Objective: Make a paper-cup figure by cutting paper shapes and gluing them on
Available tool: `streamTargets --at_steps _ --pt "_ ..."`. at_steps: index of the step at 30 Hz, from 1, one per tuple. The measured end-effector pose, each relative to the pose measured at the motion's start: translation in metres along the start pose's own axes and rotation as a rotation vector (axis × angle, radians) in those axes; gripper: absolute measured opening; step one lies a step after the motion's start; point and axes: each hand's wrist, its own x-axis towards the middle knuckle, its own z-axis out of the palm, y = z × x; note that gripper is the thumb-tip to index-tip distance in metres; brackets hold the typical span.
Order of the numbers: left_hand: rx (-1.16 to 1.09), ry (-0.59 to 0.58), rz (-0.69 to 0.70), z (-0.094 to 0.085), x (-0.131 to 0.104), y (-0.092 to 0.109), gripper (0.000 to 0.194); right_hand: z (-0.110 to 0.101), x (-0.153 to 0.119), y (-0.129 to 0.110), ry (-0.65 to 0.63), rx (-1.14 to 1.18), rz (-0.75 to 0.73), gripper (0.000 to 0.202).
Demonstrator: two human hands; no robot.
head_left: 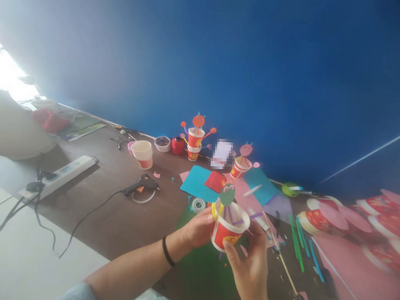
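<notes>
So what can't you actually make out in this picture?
- White card by the blue wall: pixelated, unreadable.
- Red paper cups, right edge: blurred, partly cut off.
- Far left: window glare washes out detail.
- Red-and-white paper cup: its underside is hidden by both hands, left hand and right hand.

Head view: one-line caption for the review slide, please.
Both hands, left hand and right hand, hold a red paper cup with straws and a green disc above a craft-strewn brown table.
</notes>
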Motion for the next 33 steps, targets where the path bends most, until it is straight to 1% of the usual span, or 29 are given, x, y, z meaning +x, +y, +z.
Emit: streamTargets --at_steps 3,6,8,11,13,14,16,18,21,23,27,30,33 --pt "-0.065 0.005 -0.026 -0.001 0.000 -0.002 0.049 0.002 -0.002 -0.002 -0.031 -0.087 -0.005 0.066" --pt "-0.121 0.000 -0.055 -0.002 0.000 0.000 0.056 0.001 -0.003 -0.007 -0.038 -0.100 -0.065 0.062" --pt "-0.146 -0.012 -0.081 -0.004 -0.001 0.001 0.061 -0.001 -0.003 -0.011 -0.035 -0.033 -0.089 0.050" --pt "-0.193 -0.031 -0.131 -0.008 -0.002 0.002 0.063 -0.008 0.002 -0.017 -0.047 0.073 -0.027 0.027" --pt "-0.232 -0.042 -0.169 -0.010 -0.003 0.002 0.063 -0.013 0.006 -0.020 -0.086 0.098 0.018 0.021" --pt "-0.248 -0.049 -0.185 -0.010 -0.003 0.001 0.062 -0.016 0.008 -0.022 -0.098 0.101 0.017 0.020" --pt "-0.271 -0.066 -0.206 -0.008 -0.003 0.002 0.061 -0.019 0.013 -0.026 -0.122 0.098 -0.038 0.019" --pt "-0.279 -0.082 -0.225 -0.004 -0.002 0.004 0.059 -0.022 0.016 -0.031 -0.150 0.084 -0.123 0.020" --pt "-0.290 -0.091 -0.255 0.003 0.001 0.008 0.061 -0.025 0.020 -0.035 -0.222 0.068 -0.205 0.022" --pt "-0.311 -0.094 -0.268 0.003 0.001 0.008 0.062 -0.027 0.021 -0.037 -0.248 0.085 -0.192 0.022" --pt "-0.352 -0.103 -0.321 -0.002 -0.001 0.003 0.061 -0.031 0.024 -0.040 -0.264 0.156 -0.090 0.021" --pt "-0.375 -0.083 -0.315 -0.003 -0.002 0.001 0.058 -0.034 0.028 -0.043 -0.337 0.146 -0.035 0.019" --pt "-0.379 -0.055 -0.346 -0.004 -0.003 0.000 0.058 -0.037 0.032 -0.044 -0.410 0.131 -0.031 0.018"
